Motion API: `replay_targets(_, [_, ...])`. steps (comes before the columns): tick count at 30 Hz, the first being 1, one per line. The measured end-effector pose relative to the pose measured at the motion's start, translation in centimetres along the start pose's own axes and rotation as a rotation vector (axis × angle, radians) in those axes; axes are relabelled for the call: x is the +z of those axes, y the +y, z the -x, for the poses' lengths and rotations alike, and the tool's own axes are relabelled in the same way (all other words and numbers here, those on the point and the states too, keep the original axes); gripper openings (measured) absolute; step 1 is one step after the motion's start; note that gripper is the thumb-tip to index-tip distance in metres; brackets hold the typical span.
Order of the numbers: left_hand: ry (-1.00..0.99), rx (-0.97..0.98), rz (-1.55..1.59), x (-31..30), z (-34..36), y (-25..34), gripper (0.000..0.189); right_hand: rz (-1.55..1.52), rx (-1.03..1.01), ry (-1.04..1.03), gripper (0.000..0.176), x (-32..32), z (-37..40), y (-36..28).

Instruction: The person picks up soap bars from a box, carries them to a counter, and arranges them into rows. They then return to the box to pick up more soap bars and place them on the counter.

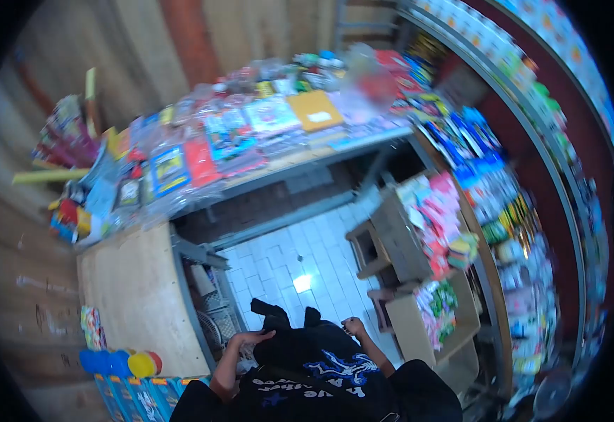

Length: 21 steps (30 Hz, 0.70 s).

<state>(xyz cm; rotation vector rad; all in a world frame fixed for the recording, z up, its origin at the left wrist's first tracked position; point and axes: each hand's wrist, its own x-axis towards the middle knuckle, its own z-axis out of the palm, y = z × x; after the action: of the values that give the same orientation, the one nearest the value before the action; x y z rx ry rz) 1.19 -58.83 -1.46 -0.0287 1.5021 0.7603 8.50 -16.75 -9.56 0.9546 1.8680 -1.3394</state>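
Note:
Both forearms reach forward beside the black printed shirt. My left hand [256, 337] lies against the dark cloth at the left of the body, its fingers partly hidden and too small to make out fully. On the right, my right hand [353, 326] hangs beside the black shirt [300, 373], with its fingers curled; whether it holds anything is too small to tell. Below and ahead of the hands is the white tiled floor [286, 250].
Packaged goods cover a long table [279, 167] ahead. A bare wooden tabletop [138, 295] is at left. Cardboard boxes [404, 329] with colourful packets and wooden stools [368, 250] stand at right, beside shelves [493, 281] of goods. Blue and yellow lids are at lower left.

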Motion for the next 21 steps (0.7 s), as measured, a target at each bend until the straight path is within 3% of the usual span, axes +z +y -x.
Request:
replay_targets(2, [0.103, -0.126, 0.014, 1.4, 1.0, 2.2, 0.106, -0.046, 0.013, 0.060, 0.020, -1.2, 1.6, 4.6])
replay_targets(3, [0.089, -0.118, 0.127, 2.4, 2.5, 4.2, 0.123, -0.034, 0.027, 0.091, 0.022, -1.7, 2.8, 6.7])
replay_targets(5, [-0.054, -0.165, 0.191, 2.9, 3.1, 6.1, 0.119, -0.026, 0.081, 0.152, 0.024, -2.5, 5.0, 10.5])
replay_targets(7, [-0.443, -0.265, 0.423, 1.2, -3.4, 0.4, 0.100, -0.055, 0.148, 0.177, 0.025, -2.6, 7.3, 13.8])
replay_targets(11, [-0.472, -0.187, 0.192, -0.3, -3.9, 0.7, 0.094, -0.213, 0.237, 0.186, 0.029, -2.1, 8.5, 18.8])
replay_targets(17, [-0.509, -0.223, -0.083, -2.8, -4.9, 7.1, 0.085, -0.501, 0.215, 0.344, 0.033, -0.9, 10.3, 17.5])
replay_targets(20, [-0.538, -0.245, -0.192, -3.7, -6.6, 11.2, 0.081, -0.489, 0.204, 0.412, 0.038, -1.4, 11.5, 15.0])
replay_targets(21, [-0.552, -0.253, -0.228, -4.0, -7.3, 12.8, 0.080, -0.312, 0.159, 0.517, 0.041, -0.7, 10.2, 15.6])
